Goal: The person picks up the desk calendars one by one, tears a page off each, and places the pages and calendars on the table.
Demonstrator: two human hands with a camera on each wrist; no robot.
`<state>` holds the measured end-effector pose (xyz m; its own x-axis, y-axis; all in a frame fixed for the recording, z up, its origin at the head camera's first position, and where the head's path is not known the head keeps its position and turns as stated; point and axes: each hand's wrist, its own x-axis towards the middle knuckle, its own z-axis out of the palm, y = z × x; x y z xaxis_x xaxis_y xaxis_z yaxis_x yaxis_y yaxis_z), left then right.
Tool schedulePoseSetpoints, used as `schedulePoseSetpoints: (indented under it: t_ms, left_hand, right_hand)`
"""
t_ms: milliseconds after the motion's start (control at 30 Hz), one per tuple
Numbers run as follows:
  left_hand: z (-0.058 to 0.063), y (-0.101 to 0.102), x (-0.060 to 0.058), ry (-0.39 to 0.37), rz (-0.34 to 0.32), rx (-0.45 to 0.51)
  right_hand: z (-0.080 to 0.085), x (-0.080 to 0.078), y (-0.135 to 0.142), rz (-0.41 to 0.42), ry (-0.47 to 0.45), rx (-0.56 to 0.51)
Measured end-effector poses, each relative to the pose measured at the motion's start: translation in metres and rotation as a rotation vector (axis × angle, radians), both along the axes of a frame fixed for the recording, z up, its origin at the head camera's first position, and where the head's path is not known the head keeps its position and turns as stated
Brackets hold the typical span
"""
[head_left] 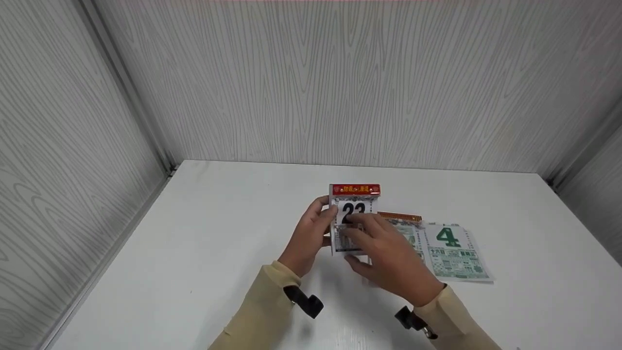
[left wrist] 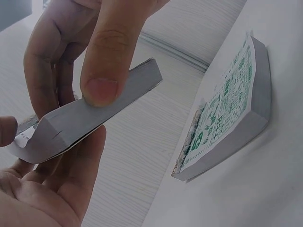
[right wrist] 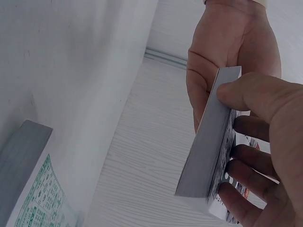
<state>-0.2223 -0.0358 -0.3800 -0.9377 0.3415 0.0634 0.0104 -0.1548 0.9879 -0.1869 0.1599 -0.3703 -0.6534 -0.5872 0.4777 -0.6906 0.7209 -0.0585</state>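
A small tear-off calendar with a red header and a black 23 stands tilted above the white table. My left hand grips its left side, thumb at the front edge and fingers behind. The right hand lays its fingers over the front page, and its thumb presses the lower edge of the page block. In the left wrist view, one corner of the calendar's pages bends in a curl. Part of the front print is hidden under the right fingers.
Right of the hands, a green-printed calendar page with a large 4 lies on the white table. Beside it, partly covered by the right hand, is another green-printed calendar with an orange header strip. Wood-grained panels enclose the table.
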Motion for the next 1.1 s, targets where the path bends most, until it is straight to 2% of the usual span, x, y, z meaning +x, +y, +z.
schedulePoseSetpoints:
  t_ms: [200, 500, 667, 867, 1000, 1100]
  left_hand:
    - [-0.0017, 0.0006, -0.0006, -0.015, 0.026, -0.015]
    - [-0.0025, 0.0024, -0.0005, -0.057, 0.031, 0.010]
    - [-0.0026, 0.0031, 0.0005, -0.063, 0.023, 0.023]
    - [-0.0032, 0.0041, 0.0010, -0.041, 0.005, 0.026]
    - [-0.0042, 0.0052, -0.0012, -0.015, 0.013, 0.002]
    - [-0.0052, 0.0056, -0.0023, -0.010, 0.025, -0.011]
  right_hand:
    - [0.0010, 0.0015, -0.0011, 0.022, -0.008, -0.028]
    - [0.0031, 0.0024, -0.0024, 0.007, -0.076, -0.095]
    - [0.0034, 0.0017, 0.0008, 0.048, -0.106, -0.210]
    - [0.0054, 0.0027, 0.0048, 0.059, -0.210, -0.385]
    - [0.0079, 0.0043, 0.0050, 0.030, -0.261, -0.416]
    - [0.0090, 0.0049, 0.0045, 0.013, -0.261, -0.404]
